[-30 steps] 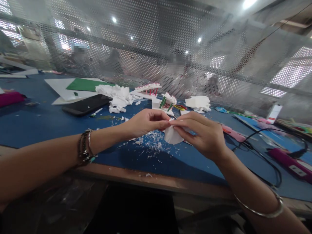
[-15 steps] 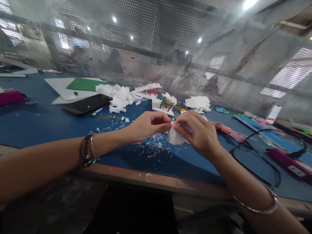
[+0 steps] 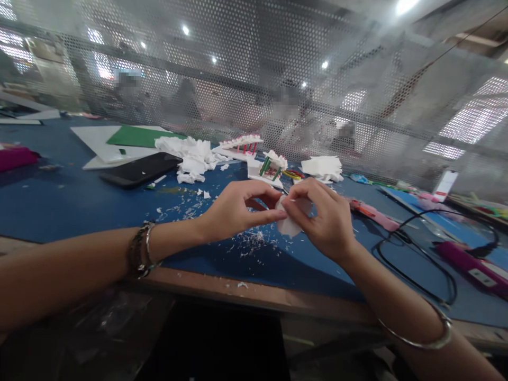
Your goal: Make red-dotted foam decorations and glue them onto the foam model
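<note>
A small piece of thin white paper (image 3: 289, 226) is held over the blue table, in front of me. My right hand (image 3: 323, 217) pinches it between thumb and fingers. From the other side, my left hand (image 3: 246, 209) has thumb and fingertips closed on the paper's left edge. Part of the paper is hidden behind my right fingers. Just beyond the hands stands a little white model with green posts (image 3: 273, 165). Behind it is another white piece with pink-red posts (image 3: 244, 145). White shreds (image 3: 256, 241) are scattered on the table below my hands.
Crumpled white paper (image 3: 194, 153) and a black phone (image 3: 143, 169) lie to the left, near white and green sheets (image 3: 138, 136). A stack of white paper (image 3: 323, 168) lies beyond my right hand. Rightward are a pink tool (image 3: 375, 216), a black cable (image 3: 448, 264) and a magenta power strip (image 3: 472, 267).
The paper has been turned and now shows a different shape between my fingers. My left thumb and fingers have shifted slightly and spread a little wider.
</note>
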{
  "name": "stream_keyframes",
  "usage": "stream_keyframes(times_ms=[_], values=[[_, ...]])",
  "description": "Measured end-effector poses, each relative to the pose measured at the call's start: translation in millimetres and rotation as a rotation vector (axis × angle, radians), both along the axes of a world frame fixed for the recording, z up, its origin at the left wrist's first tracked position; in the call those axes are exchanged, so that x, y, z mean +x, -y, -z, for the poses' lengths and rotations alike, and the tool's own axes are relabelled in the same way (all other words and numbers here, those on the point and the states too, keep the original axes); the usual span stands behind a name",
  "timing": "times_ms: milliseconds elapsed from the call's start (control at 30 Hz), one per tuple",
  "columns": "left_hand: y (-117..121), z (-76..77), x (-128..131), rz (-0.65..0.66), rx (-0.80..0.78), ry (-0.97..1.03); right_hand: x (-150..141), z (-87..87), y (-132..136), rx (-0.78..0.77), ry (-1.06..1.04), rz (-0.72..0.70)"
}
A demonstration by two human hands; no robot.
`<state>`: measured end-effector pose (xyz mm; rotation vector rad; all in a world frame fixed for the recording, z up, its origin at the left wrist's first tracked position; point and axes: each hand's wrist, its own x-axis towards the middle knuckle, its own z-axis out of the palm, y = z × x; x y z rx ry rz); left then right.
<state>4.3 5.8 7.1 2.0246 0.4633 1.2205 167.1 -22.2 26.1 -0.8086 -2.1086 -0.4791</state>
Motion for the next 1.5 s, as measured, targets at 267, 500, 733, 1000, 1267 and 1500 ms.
stream_keyframes(times_ms=[267, 500, 733, 1000, 1267, 1500], values=[[-2.1, 0.0, 2.7, -0.023, -0.052, 0.036, -2.4, 0.0, 2.0, -0.108, -0.112, -0.032], [-3.2, -5.9, 0.6, 0.042, -0.099, 0.055, -3.3, -1.6, 4.0, -0.359, -0.311, -0.110], [-4.6, -5.6, 0.1, 0.120, -0.118, 0.131, -5.5, -3.2, 4.5, -0.453, -0.413, -0.192], [-6.1, -6.2, -1.7, 0.128, -0.104, 0.119, -7.1, -2.4, 5.8, -0.569, -0.483, -0.306], [-8.5, -5.4, -4.1, -0.010, 0.093, 0.108, -8.9, 0.8, 6.0, -0.514, -0.489, -0.311], [-2.2, -4.1, -2.8, -0.084, 0.240, 0.096, -9.4, 2.9, 9.4, -0.391, -0.420, -0.295]])
